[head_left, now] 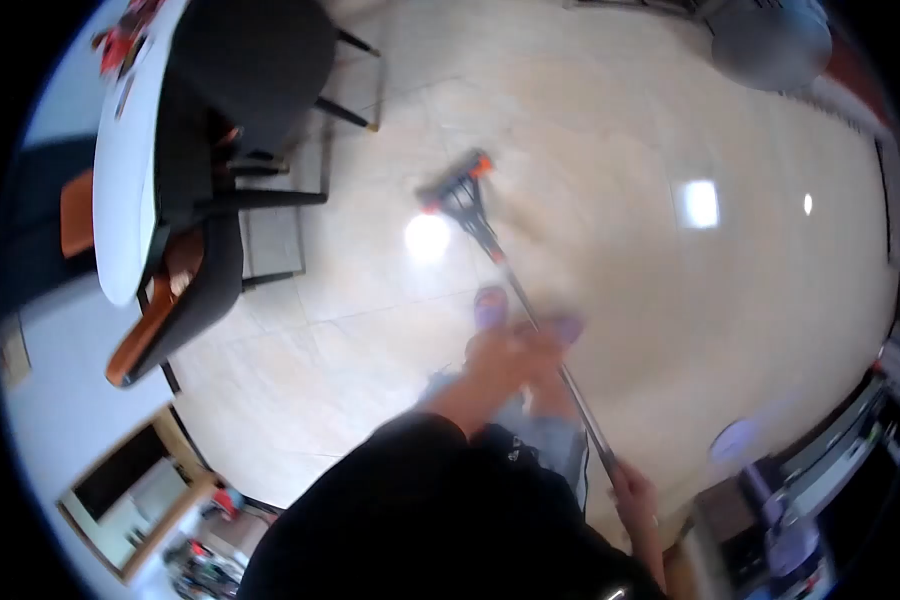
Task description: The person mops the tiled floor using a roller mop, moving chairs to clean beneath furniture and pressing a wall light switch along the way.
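Guiding the mop (516, 291) looks like your step here: its shaft runs slantwise between your hands, and its mop head (463, 196), orange at the ends, lies ahead of and a little left of your left hand (522, 352), apparently on the floor (610, 130). Your right hand (634, 495) is closed around the shaft near your body. Your left hand meets the shaft farther forward, but blur hides its fingers, so I can't tell how firmly they wrap it.

To do this well, let the right hand steer from the near end while the left bears down lightly, enough to press the mop head flat without tipping it. Your slippers (489, 309) show just beyond the left hand, close to the shaft, so swing with care there. Well out to the left of both hands stand a dark chair (226, 268) and a white tabletop (122, 225); I'd shorten strokes toward the chair legs, since the mop head could knock them.
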The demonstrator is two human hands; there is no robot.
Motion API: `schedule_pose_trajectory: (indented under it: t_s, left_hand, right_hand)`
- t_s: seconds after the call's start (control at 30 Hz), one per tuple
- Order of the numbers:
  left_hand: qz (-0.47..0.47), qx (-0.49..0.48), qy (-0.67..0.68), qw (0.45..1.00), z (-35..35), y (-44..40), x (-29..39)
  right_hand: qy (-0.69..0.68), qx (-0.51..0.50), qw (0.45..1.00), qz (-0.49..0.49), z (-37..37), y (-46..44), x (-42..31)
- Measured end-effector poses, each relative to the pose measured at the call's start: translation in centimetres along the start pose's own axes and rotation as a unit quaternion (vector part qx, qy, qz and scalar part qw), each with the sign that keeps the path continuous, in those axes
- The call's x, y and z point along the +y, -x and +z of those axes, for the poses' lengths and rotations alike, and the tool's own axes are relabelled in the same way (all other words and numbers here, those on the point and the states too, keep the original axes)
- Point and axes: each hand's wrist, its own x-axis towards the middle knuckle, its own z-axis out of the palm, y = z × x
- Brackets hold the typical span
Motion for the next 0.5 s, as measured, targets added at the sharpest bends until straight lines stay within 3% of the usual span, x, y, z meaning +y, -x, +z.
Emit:
schedule_pose_trajectory:
  t_s: [0.07, 0.1, 0.17, 0.2, 0.23, 0.3, 0.37, 0.43, 0.5]
  left_hand:
    - [0.125, 0.009, -0.102, 0.987, 4.2, -1.5, 4.6]
    - [0.167, 0.004, -0.014, 0.986, 2.0, -0.4, 7.6]
    - [0.172, -0.119, 0.005, 0.978, -4.2, 0.9, 11.0]
    - [0.159, -0.087, 0.012, 0.983, -5.4, 0.8, 10.5]
    - [0.123, -0.040, 0.053, 0.990, -6.8, 0.4, 10.3]
    - [0.066, 0.038, 0.096, 0.992, -9.0, 1.1, 7.9]
    - [-0.037, 0.111, 0.091, 0.989, -11.0, 3.1, 5.4]
    - [-0.173, 0.235, 0.149, 0.945, -10.3, 5.4, 0.7]
    - [-0.247, 0.216, 0.147, 0.933, -10.4, 11.0, -4.7]
  right_hand:
    - [-0.022, -0.007, 0.999, 0.044, -4.8, 4.9, -0.6]
    - [0.088, 0.018, 0.995, 0.048, -6.6, 7.2, -3.2]
    - [0.165, 0.046, 0.984, -0.043, -9.6, 7.6, -5.0]
    - [0.228, 0.007, 0.973, -0.024, -10.9, 7.7, -8.1]
    - [0.293, -0.032, 0.956, -0.002, -12.5, 7.3, -11.3]
    - [0.239, 0.028, 0.960, -0.140, -10.6, 4.7, -15.1]
    - [0.340, 0.016, 0.899, -0.274, -8.5, 1.4, -19.1]
    - [0.393, -0.043, 0.845, -0.360, -4.9, -2.0, -22.6]
    - [0.423, -0.102, 0.802, -0.409, 1.9, -2.7, -26.6]
